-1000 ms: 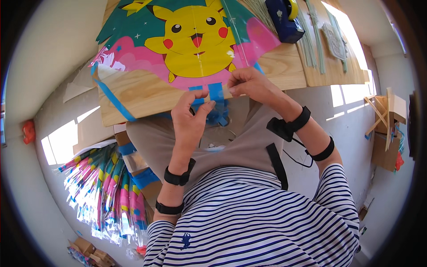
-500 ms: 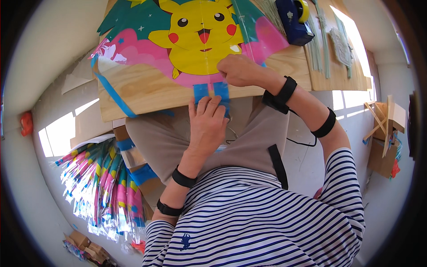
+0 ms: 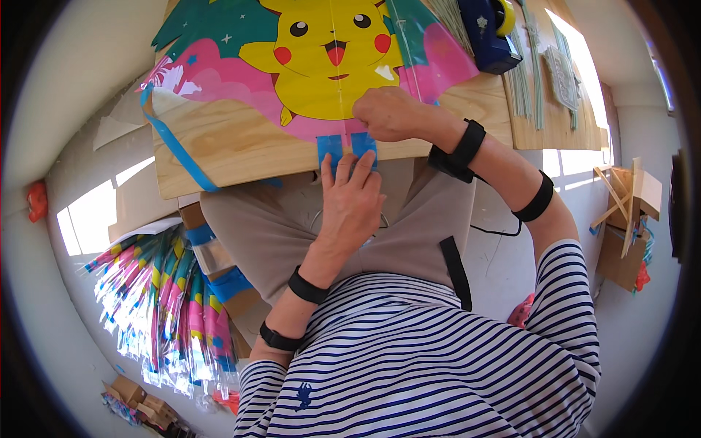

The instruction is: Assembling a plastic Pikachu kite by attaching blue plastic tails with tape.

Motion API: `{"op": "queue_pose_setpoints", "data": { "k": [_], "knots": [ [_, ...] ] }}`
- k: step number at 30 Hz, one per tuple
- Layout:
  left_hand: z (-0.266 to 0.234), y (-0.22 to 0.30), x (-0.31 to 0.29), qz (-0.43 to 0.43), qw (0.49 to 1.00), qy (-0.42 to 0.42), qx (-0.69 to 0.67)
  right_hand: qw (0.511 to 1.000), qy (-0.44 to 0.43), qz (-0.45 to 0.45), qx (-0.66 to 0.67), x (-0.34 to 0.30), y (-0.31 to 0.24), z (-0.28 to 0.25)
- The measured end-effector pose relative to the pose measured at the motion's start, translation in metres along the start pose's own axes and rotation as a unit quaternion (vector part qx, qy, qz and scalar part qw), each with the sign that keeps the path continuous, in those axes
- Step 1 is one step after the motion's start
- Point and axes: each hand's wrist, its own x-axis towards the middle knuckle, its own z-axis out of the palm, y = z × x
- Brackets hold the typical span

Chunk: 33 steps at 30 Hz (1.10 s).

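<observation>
A thin printed plastic sheet (image 3: 321,80), kite-like in shape, lies on the wooden table (image 3: 226,142). It carries a yellow cartoon figure on pink and teal. Two short blue strips (image 3: 329,146) hang side by side from its near edge, over the table's front edge. My left hand (image 3: 350,197) rests on these strips with its fingers stretched out and apart. On the sheet's lower edge, just above the right strip, my right hand (image 3: 391,114) is curled closed. Whatever it may pinch is hidden behind the fingers.
A dark blue tape dispenser (image 3: 491,40) with a yellow roll stands at the back right. Beside it lie thin pale rods (image 3: 520,91) and a clear plastic box (image 3: 560,79). A blue ribbon (image 3: 175,146) crosses the table's left side. Folded printed sheets (image 3: 164,306) are piled lower left.
My left hand has shifted slightly right, its fingers now more spread over the blue strips. The right hand stays closed in nearly the same place.
</observation>
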Motion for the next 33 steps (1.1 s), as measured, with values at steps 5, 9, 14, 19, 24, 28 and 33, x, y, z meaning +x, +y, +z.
{"op": "queue_pose_setpoints", "data": {
  "k": [5, 9, 14, 19, 24, 28, 33],
  "knots": [
    [0.002, -0.001, 0.003, 0.003, 1.0, 0.001, -0.005, 0.999, -0.017, -0.011, -0.036, 0.004, 0.001, 0.0],
    [0.004, -0.002, 0.005, 0.006, 1.0, 0.003, -0.005, 1.0, -0.006, -0.009, -0.008, 0.003, -0.001, 0.0],
    [0.004, -0.003, 0.007, 0.007, 1.0, 0.005, -0.003, 1.0, -0.01, -0.007, -0.003, 0.003, -0.002, 0.0],
    [0.005, -0.004, 0.009, 0.01, 1.0, 0.002, -0.001, 1.0, -0.005, -0.009, -0.002, 0.003, 0.0, 0.002],
    [0.007, -0.004, 0.01, 0.01, 1.0, 0.004, 0.008, 1.0, -0.016, -0.004, -0.007, 0.005, -0.002, 0.0],
    [0.008, -0.005, 0.011, 0.012, 1.0, 0.004, 0.01, 0.998, -0.03, -0.013, -0.047, 0.008, -0.001, 0.0],
    [0.01, -0.007, 0.011, 0.007, 1.0, -0.003, 0.013, 0.999, -0.017, -0.02, -0.041, 0.008, 0.002, 0.003]
  ]
}}
